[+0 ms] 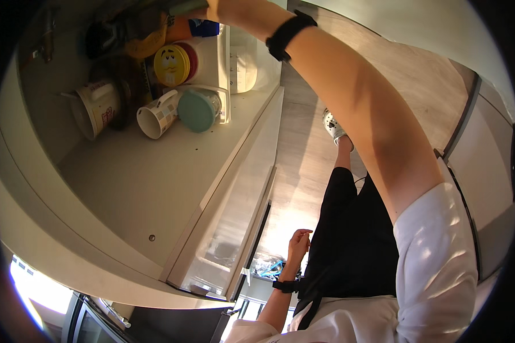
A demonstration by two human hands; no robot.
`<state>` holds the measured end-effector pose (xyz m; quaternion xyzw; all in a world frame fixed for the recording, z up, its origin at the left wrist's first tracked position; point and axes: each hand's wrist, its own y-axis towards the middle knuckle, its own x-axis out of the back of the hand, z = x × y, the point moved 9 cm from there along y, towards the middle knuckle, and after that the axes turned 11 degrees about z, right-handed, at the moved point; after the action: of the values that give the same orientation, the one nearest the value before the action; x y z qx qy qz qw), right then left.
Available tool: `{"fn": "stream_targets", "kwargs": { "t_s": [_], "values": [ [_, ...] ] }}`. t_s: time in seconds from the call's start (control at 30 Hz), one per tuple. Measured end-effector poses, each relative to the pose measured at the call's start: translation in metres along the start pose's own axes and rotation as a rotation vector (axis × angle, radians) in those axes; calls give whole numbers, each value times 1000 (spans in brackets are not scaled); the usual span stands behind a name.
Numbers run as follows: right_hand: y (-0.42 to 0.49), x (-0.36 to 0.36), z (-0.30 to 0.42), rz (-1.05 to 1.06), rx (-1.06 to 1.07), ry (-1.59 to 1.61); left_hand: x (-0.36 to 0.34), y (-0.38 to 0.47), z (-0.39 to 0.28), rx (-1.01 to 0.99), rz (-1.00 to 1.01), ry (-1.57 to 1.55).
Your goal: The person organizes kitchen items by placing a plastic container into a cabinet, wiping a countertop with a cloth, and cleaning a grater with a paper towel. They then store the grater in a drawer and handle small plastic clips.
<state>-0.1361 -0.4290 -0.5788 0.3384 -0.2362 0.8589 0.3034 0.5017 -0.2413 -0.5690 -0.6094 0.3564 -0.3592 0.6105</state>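
Note:
My right arm reaches up across the view to an open white cabinet (146, 184). The right hand (214, 9) is mostly cut off at the top edge, beside a dark green thing (189, 6); its grip is hidden. Near it are an orange package (178, 28) and a blue package (204, 28). Below them lies a round yellow tin (170, 65) with a cartoon face. My left hand (298, 245) hangs low beside my black trousers, holding nothing, with its fingers loosely bent.
A white patterned mug (155, 118) lies on its side beside a teal-lidded jar (197, 110). A white tub (95, 110) with red writing lies further left. A clear measuring container (241, 70) stands beyond a divider. A raised cabinet edge (223, 180) separates these from the wooden floor (298, 111).

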Motion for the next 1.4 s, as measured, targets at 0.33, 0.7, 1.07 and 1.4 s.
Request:
{"fn": "stream_targets", "kwargs": {
  "t_s": [0.33,0.7,1.07,1.4],
  "values": [
    [-46,13,-19,-200,93,341,-13,-4,8,56,31,57],
    [-20,-8,2,-280,167,94,-26,7,39,41,53,25],
    [1,-34,5,224,152,865,-37,11,49,53,59,-25],
    [64,-49,52,163,325,771,-41,15,46,41,55,-48]
  ]
}}
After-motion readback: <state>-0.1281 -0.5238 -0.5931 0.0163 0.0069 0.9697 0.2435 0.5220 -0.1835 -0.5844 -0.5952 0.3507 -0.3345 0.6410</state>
